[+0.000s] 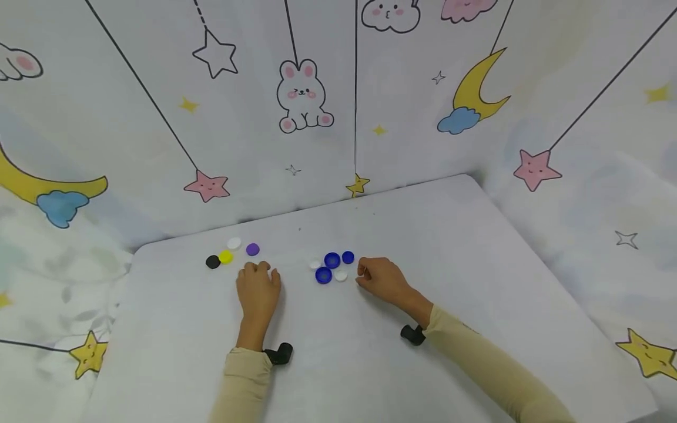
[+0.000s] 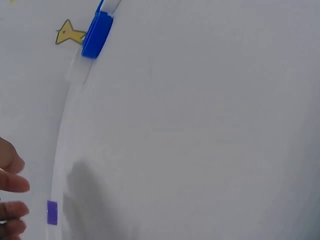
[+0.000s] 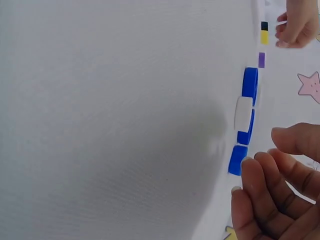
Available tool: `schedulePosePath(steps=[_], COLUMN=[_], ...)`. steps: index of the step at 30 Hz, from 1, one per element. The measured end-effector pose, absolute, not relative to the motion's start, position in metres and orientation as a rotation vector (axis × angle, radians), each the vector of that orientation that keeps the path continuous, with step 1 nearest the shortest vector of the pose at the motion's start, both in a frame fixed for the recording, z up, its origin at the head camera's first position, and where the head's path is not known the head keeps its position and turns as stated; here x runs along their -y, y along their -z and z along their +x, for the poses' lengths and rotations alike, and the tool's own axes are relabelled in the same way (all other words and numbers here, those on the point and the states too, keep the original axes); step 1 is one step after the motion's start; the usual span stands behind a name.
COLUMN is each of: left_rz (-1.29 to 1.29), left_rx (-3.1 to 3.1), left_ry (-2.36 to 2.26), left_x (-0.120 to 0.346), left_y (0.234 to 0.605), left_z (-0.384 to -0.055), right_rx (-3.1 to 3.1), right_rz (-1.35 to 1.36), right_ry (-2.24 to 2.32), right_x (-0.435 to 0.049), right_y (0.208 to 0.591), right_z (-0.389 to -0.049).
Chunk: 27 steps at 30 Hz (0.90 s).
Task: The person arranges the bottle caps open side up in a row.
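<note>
My left hand (image 1: 258, 289) hovers with loosely bent fingers just in front of the left group of bottle caps: a black cap (image 1: 213, 262), a yellow cap (image 1: 225, 257), a white cap (image 1: 234, 243) and a purple cap (image 1: 252, 249). Nothing is in its grasp. To the right lie two larger blue caps (image 1: 332, 260), a smaller blue cap (image 1: 348, 257) and two white caps (image 1: 341, 275), set close together. Beside this cluster, on its right, is my right hand (image 1: 385, 281). In the right wrist view its relaxed fingers (image 3: 257, 190) and thumb are apart, with nothing between them.
All the caps rest on a white table (image 1: 338, 364), towards its far side. Behind it and at the sides hangs a pale cloth (image 1: 254, 147) printed with stars, moons and a rabbit. Black wrist devices (image 1: 280, 353) are strapped below both hands.
</note>
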<state>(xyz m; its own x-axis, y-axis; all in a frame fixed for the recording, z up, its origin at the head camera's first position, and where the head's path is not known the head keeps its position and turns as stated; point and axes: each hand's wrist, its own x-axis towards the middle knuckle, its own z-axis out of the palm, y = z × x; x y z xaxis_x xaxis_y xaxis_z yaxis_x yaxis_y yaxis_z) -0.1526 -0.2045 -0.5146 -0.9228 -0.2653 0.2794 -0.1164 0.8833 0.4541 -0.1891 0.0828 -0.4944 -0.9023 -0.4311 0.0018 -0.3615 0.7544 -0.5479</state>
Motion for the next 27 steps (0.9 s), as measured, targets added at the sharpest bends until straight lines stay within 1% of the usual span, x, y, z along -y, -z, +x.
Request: schedulePosePath(steps=[5,13,21,27], left_rz=[0.438,0.579,0.536,0.522], left_rx=[2.716,2.882,3.088,3.181], left_ry=[0.574,0.596,0.647,0.699], left_x=[0.235,0.286,0.313,0.321], left_y=[0.507,0.505,0.51,0.512], left_z=[-0.162,-0.18,-0.189,-0.188], right_rx=[-2.83,-2.788,-2.789,-2.762], right_rz=[-0.633,-0.716,-0.659,-0.701], right_ry=[0.879,0.893,0.911,0.934], right_x=[-0.088,-0.087,-0.09,-0.087], right_y=[0.495,0.498,0.495,0.5], right_z=[-0.189,-0.19,-0.185,-0.182])
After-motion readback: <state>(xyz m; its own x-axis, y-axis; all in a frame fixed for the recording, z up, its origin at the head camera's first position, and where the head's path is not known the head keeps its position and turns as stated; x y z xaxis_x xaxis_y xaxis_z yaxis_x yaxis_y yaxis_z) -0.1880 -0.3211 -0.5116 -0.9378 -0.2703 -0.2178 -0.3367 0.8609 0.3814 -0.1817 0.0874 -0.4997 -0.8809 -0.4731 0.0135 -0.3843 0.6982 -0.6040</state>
